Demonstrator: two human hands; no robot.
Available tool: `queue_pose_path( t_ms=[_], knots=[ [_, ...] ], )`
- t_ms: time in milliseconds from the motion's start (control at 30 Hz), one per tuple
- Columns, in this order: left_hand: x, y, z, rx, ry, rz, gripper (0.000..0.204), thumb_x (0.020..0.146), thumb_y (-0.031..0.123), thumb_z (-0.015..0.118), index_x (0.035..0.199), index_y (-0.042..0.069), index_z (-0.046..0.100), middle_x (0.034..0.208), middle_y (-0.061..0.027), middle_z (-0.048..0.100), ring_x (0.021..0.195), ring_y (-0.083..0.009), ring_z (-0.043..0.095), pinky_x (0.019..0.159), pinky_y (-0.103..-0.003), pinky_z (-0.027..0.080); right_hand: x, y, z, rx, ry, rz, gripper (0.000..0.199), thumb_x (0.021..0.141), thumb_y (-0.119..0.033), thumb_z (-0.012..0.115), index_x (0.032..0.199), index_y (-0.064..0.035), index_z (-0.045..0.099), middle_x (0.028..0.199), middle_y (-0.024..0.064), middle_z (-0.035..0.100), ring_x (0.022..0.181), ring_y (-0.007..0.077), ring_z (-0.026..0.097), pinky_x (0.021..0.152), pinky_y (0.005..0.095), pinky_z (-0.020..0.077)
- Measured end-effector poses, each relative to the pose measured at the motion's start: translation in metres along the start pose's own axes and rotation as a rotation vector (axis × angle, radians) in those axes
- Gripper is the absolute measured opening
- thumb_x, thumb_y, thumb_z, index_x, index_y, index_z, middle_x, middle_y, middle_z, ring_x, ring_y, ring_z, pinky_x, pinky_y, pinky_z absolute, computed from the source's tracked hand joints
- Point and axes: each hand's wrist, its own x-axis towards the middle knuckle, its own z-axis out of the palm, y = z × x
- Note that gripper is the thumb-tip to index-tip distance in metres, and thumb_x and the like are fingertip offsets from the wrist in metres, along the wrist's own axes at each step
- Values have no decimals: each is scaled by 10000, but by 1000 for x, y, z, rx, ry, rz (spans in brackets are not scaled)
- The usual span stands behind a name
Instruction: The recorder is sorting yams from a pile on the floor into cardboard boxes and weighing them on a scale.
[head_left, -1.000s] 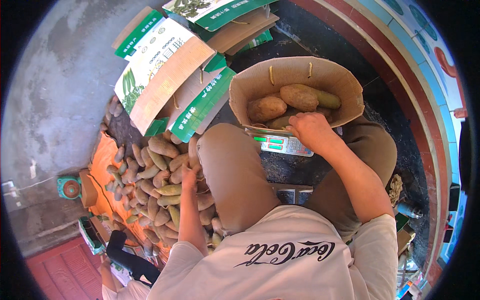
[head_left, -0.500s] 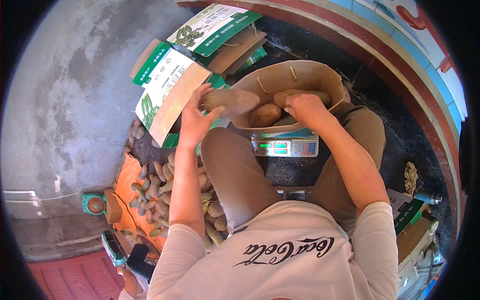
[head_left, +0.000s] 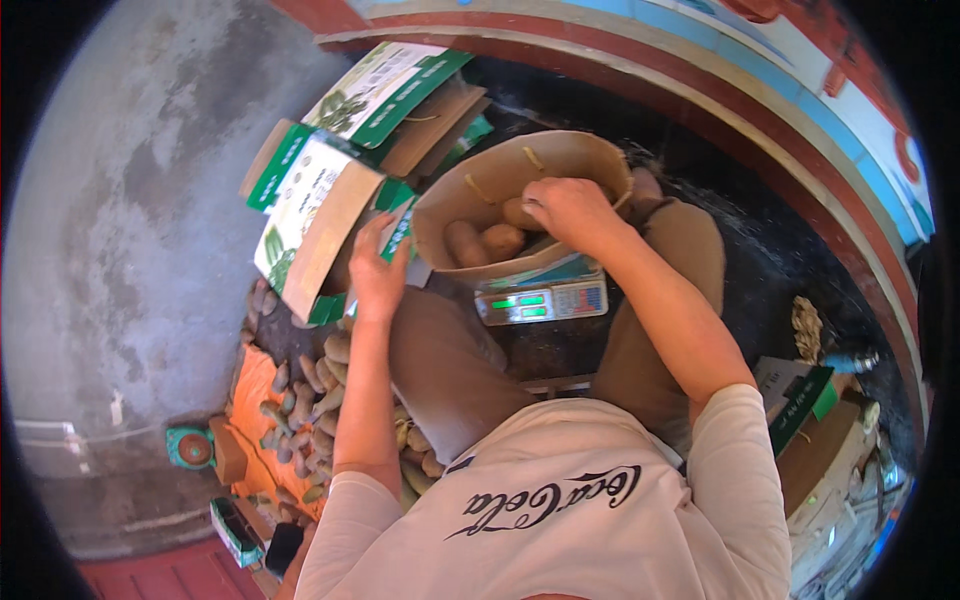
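Note:
A brown paper bag (head_left: 440, 215) with yellow cord handles stands open on a digital scale (head_left: 545, 302) between my knees. Inside it lie several oblong brown vegetables, potato-like in look, among them a long vegetable (head_left: 463, 243) by the left wall and a rounder vegetable (head_left: 502, 241). My right hand (head_left: 570, 212) reaches over the bag, its fingers closed on another oblong vegetable (head_left: 516, 212) that the hand partly hides. Left of the bag, my left hand (head_left: 376, 272) is empty, fingers apart, near a white and green carton.
White and green cartons (head_left: 315, 215) lean at the far left. Beside my left leg, many brown vegetables (head_left: 325, 375) lie heaped, partly on an orange sheet (head_left: 255, 385). An open carton (head_left: 800, 410) stands at the right. A person's dark sleeve (head_left: 285, 545) shows at lower left.
The vegetable from my left hand now lies in the bag, and that hand has let go and drawn back left. My right hand stays at the bag. The whole view has shifted.

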Motion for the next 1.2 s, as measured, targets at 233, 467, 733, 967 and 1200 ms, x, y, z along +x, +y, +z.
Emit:
queue_pose_path(
  t_ms=[233,467,733,967,1200],
  knots=[
    [-1,-8,5,-20,22,-40,309,770,87,643,1065,20,581,1031,-141,604,949,-264,582,818,-341,452,-34,2,-86,17,338,50,145,809,-182,562,853,-51,604,840,126,607,798,320,584,692,399,468],
    [-5,-7,5,-120,-6,-92,311,800,106,615,1095,15,571,1053,-138,605,953,-252,583,815,-346,459,-218,77,-158,-645,313,792,295,797,-211,595,1047,-57,574,1051,138,578,984,319,542,812,396,452],
    [0,-7,5,-132,-11,-102,304,796,97,612,1088,17,580,1054,-135,609,969,-248,581,824,-354,458,-403,43,-125,-683,335,1454,600,772,-312,631,1273,-71,405,1138,189,540,1032,352,522,844,420,432],
    [0,8,20,-152,-10,-74,263,770,111,628,1021,37,610,1007,-163,621,974,-285,586,866,-347,433,-454,68,-130,-521,181,1447,337,805,-170,558,1113,-34,553,1009,213,600,937,403,555,799,435,439],
    [-9,3,8,-158,79,-37,255,746,124,649,982,34,609,957,-163,617,924,-323,579,819,-367,451,-332,-23,-197,-425,414,1053,342,869,-166,527,1087,98,518,941,233,609,842,336,583,769,384,449]
  ],
)
